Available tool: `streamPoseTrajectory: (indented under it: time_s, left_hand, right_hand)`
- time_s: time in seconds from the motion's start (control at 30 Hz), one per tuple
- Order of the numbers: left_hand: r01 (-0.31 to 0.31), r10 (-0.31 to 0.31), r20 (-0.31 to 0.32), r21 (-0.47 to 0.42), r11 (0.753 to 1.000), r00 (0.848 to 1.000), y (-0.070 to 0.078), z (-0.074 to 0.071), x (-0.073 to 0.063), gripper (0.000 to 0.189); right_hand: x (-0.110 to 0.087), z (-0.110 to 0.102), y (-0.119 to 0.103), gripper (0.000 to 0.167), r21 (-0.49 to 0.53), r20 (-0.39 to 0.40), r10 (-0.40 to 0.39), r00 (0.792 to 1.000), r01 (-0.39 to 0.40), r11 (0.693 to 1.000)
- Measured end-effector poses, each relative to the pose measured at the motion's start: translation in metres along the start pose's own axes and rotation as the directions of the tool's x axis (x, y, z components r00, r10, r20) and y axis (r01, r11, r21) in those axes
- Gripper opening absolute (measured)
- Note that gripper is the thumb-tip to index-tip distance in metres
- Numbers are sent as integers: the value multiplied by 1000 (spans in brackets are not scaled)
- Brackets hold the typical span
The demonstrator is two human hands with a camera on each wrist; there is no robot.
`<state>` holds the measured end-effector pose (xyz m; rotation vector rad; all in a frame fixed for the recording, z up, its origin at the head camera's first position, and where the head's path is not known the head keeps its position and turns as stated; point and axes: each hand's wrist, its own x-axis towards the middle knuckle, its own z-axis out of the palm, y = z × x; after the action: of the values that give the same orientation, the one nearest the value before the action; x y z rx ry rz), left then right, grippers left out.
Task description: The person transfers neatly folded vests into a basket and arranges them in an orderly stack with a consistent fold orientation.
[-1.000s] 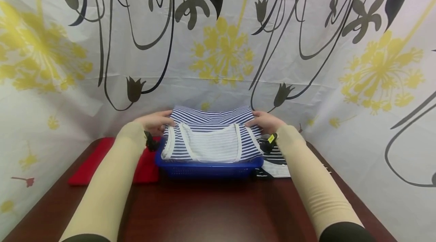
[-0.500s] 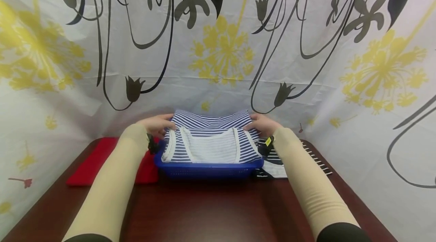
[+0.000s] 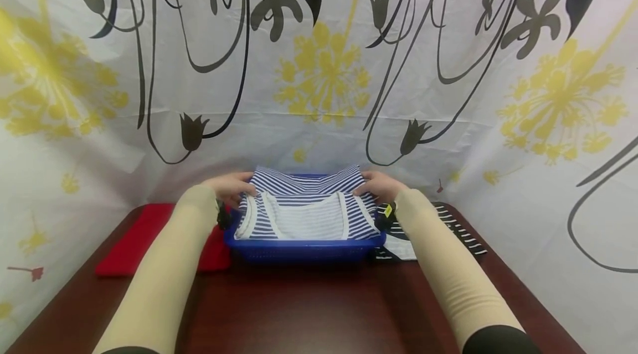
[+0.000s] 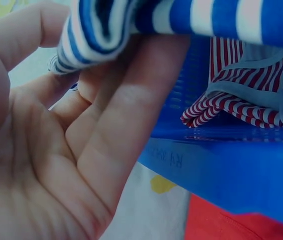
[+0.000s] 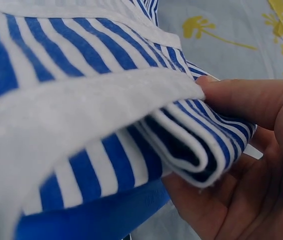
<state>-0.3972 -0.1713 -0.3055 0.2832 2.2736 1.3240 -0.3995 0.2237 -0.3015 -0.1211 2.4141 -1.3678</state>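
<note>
A folded blue-and-white striped shirt point(image 3: 309, 213) with white trim spans the top of a blue plastic basket point(image 3: 304, 251). My left hand point(image 3: 231, 186) pinches its left side, thumb above and fingers beneath, as the left wrist view shows. At the opposite side my right hand point(image 3: 381, 185) grips the folded edge point(image 5: 196, 145) between thumb and fingers. The shirt's far part sags a little between the hands. Inside the basket, under the shirt, lies a red-and-white striped garment point(image 4: 246, 85) with grey trim, seen in the left wrist view.
A red folded cloth point(image 3: 134, 237) lies left of the basket on the dark wooden table point(image 3: 299, 309). To the right is a black-and-white striped garment point(image 3: 456, 229), partly behind my right forearm. A flower-printed curtain point(image 3: 319, 138) hangs right behind the basket.
Both hands have lowered the striped shirt slightly toward the basket, and the basket's far rim now shows behind it. The grip on both sides is unchanged.
</note>
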Motion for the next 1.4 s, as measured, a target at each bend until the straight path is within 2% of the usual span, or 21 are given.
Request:
streamPoseTrajectory:
  time_s: [0.17, 0.4, 0.63, 0.73, 0.9, 1.0, 1.23, 1.4]
  left_hand:
    - [19, -18, -30, 33, 999, 999, 1, 4, 0, 82]
    - [8, -8, 7, 92, 996, 1000, 2, 5, 2, 82]
    - [52, -53, 10, 99, 994, 999, 0, 7, 7, 83]
    - [75, -76, 5, 82, 994, 997, 3, 11, 3, 83]
    - [91, -88, -24, 121, 988, 996, 11, 17, -10, 82]
    - [103, -99, -34, 144, 984, 995, 13, 20, -10, 82]
    - [129, -123, -44, 219, 967, 991, 9, 20, -1, 81]
    - [132, -125, -45, 234, 963, 991, 11, 22, 0, 80]
  right_hand:
    - [2, 1, 1, 79, -34, 4, 12, 1000, -12, 999]
    - [7, 5, 0, 77, -40, 10, 12, 1000, -12, 999]
    - [8, 9, -1, 71, -80, 21, 3, 1000, -2, 997]
    - [10, 10, -2, 66, -83, 33, -4, 999, 7, 997]
    - [14, 12, -2, 63, -98, 28, -6, 1000, 9, 995]
    - [17, 12, 0, 65, -92, 27, -1, 1000, 3, 996]
    - [21, 16, 2, 77, -79, 47, 29, 998, -25, 997]
    - [21, 16, 2, 81, -89, 45, 51, 998, -47, 995]
